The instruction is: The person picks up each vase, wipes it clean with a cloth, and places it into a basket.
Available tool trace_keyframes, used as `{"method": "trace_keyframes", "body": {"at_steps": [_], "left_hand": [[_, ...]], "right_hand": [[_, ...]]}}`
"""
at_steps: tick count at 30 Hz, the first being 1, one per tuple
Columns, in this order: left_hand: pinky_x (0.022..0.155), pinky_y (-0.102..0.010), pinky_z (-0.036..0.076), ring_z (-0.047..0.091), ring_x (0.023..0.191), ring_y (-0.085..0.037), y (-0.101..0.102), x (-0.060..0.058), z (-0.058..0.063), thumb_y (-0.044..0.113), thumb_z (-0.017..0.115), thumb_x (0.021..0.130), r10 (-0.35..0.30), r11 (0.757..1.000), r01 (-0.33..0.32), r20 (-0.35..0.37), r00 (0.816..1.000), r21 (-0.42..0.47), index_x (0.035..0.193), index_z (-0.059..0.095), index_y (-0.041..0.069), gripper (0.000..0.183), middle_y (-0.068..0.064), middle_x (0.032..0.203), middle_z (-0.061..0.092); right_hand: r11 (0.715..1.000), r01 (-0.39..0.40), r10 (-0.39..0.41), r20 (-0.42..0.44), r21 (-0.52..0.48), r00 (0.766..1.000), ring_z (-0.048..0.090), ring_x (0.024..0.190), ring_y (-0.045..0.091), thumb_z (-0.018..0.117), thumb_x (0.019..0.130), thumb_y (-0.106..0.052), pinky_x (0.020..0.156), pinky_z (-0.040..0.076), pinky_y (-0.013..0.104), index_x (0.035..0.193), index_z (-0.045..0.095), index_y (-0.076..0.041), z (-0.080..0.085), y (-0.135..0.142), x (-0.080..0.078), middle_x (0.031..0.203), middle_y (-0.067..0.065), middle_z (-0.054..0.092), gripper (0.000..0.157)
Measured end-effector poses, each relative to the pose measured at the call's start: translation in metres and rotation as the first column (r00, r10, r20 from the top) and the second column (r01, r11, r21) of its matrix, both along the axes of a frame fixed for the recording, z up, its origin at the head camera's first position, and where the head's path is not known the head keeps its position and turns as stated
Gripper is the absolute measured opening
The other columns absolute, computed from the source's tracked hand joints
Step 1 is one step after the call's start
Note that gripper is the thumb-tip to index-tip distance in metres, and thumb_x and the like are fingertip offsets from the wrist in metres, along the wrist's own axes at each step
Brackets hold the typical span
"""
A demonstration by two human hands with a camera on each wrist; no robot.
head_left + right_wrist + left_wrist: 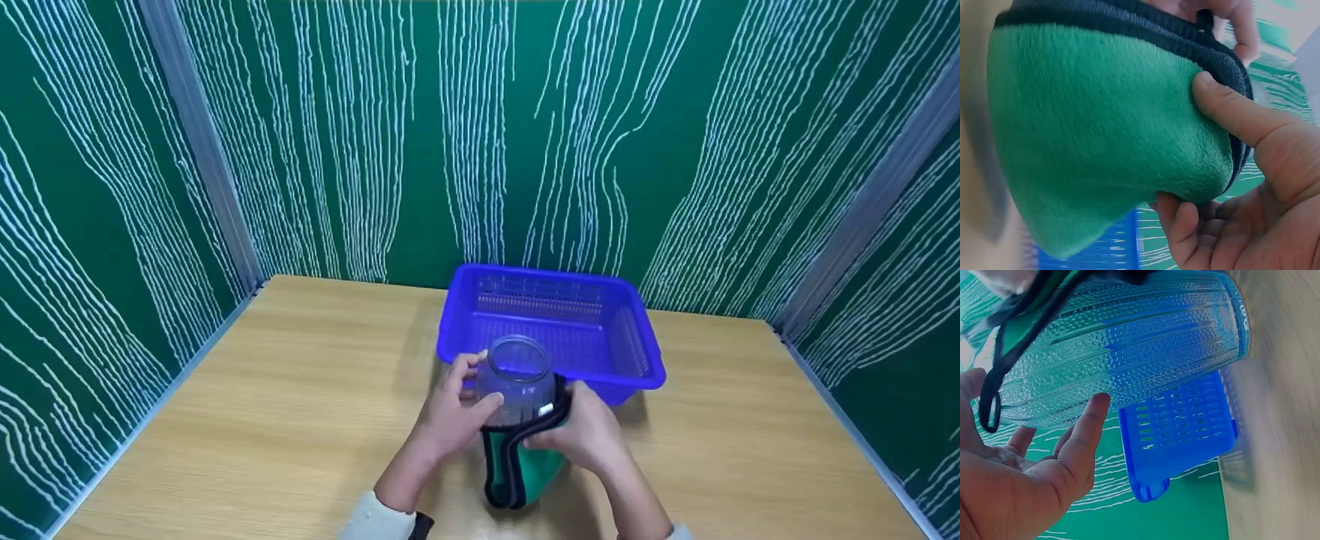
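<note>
A clear glass jar (pixel 517 379) with a ribbed, dimpled wall (pixel 1129 349) stands on the table, its round mouth facing up in the head view. My left hand (pixel 454 412) curves around its left side, thumb and fingers against the glass; in the left wrist view one fingertip of the left hand (pixel 1033 478) touches the wall. Green plush cloth (pixel 538 469) with black edging hangs along the jar's near right side. My right hand (pixel 589 427) grips this cloth by its edge, thumb (pixel 1224 101) on the plush and fingers curled behind. The cloth partly hides the jar.
Directly behind the jar sits a blue plastic basket (pixel 652 360) with slotted walls on the wooden table (pixel 337 360). Green panels with white wavy lines (pixel 420 150) enclose the table at the back and both sides.
</note>
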State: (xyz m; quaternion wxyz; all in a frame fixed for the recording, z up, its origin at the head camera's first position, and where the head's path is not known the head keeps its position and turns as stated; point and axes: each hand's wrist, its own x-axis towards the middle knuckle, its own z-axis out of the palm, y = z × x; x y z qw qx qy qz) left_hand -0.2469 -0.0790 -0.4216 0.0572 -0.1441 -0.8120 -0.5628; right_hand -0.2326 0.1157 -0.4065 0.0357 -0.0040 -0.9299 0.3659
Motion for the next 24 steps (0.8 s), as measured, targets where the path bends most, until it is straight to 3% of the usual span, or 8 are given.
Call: {"method": "trace_keyframes", "body": {"at_steps": [3, 5, 7, 12, 15, 19, 24], "left_hand": [[0.089, -0.033, 0.042, 0.043, 0.113, -0.013, 0.000, 0.000, -0.001, 0.035, 0.060, 0.077, 0.006, 1.000, -0.006, -0.032, 0.999, -0.001, 0.113, 0.041, 0.031, 0.041, 0.009, 0.126, 0.043], [0.089, -0.032, 0.042, 0.044, 0.113, -0.012, 0.000, 0.000, -0.002, 0.036, 0.060, 0.077, 0.011, 1.000, -0.011, -0.024, 1.000, -0.006, 0.113, 0.041, 0.033, 0.041, 0.009, 0.125, 0.043], [0.090, -0.035, 0.041, 0.043, 0.114, -0.014, 0.000, 0.006, 0.006, 0.034, 0.060, 0.078, 0.007, 1.000, -0.007, -0.004, 1.000, -0.002, 0.115, 0.041, 0.030, 0.041, 0.006, 0.125, 0.043], [0.091, -0.037, 0.041, 0.043, 0.114, -0.016, 0.000, 0.006, 0.008, 0.037, 0.059, 0.079, 0.009, 1.000, -0.009, 0.017, 1.000, -0.012, 0.117, 0.040, 0.030, 0.043, 0.003, 0.125, 0.043], [0.090, -0.036, 0.042, 0.043, 0.113, -0.013, 0.000, 0.000, -0.001, 0.043, 0.059, 0.078, 0.019, 1.000, -0.018, 0.018, 1.000, -0.019, 0.116, 0.039, 0.036, 0.044, 0.006, 0.123, 0.044], [0.091, -0.036, 0.041, 0.044, 0.112, -0.013, 0.001, 0.000, -0.001, 0.045, 0.059, 0.077, 0.024, 1.000, -0.023, 0.046, 0.999, -0.014, 0.114, 0.038, 0.039, 0.043, 0.008, 0.122, 0.044], [0.091, -0.036, 0.041, 0.044, 0.111, -0.013, 0.001, 0.001, 0.000, 0.045, 0.060, 0.076, 0.024, 1.000, -0.023, 0.063, 0.998, -0.021, 0.113, 0.038, 0.040, 0.043, 0.007, 0.121, 0.044]], "right_hand": [[1.000, -0.006, 0.006, 0.023, 0.010, 1.000, 0.056, 0.086, 0.020, 0.086, 0.029, -0.041, 0.078, 0.044, 0.038, 0.098, 0.051, -0.006, -0.010, 0.001, -0.005, 0.090, 0.004, 0.061, 0.084], [1.000, -0.006, 0.006, 0.035, 0.022, 0.999, 0.057, 0.084, 0.019, 0.086, 0.027, -0.042, 0.076, 0.045, 0.037, 0.095, 0.053, -0.007, -0.014, 0.003, -0.007, 0.088, 0.003, 0.062, 0.083], [0.999, -0.010, 0.008, 0.038, 0.041, 0.999, 0.057, 0.083, 0.019, 0.085, 0.026, -0.043, 0.075, 0.045, 0.037, 0.094, 0.055, -0.007, -0.018, 0.004, -0.009, 0.087, 0.003, 0.062, 0.082], [0.997, -0.036, 0.033, 0.046, 0.071, 0.998, 0.057, 0.084, 0.020, 0.086, 0.027, -0.042, 0.075, 0.045, 0.038, 0.096, 0.058, -0.006, -0.027, 0.004, -0.014, 0.089, 0.005, 0.063, 0.082], [0.994, -0.055, 0.051, 0.044, 0.093, 0.998, 0.058, 0.085, 0.022, 0.086, 0.028, -0.041, 0.076, 0.045, 0.040, 0.098, 0.058, -0.004, -0.033, 0.004, -0.016, 0.091, 0.007, 0.064, 0.083], [0.992, -0.070, 0.065, 0.041, 0.109, 0.997, 0.058, 0.087, 0.023, 0.086, 0.031, -0.040, 0.078, 0.045, 0.041, 0.100, 0.058, -0.004, -0.035, 0.004, -0.015, 0.094, 0.008, 0.064, 0.083], [0.997, -0.051, 0.047, 0.066, 0.055, 0.997, 0.056, 0.091, 0.022, 0.086, 0.033, -0.039, 0.081, 0.044, 0.040, 0.104, 0.056, -0.006, -0.026, 0.005, -0.011, 0.098, 0.006, 0.063, 0.084]]}}
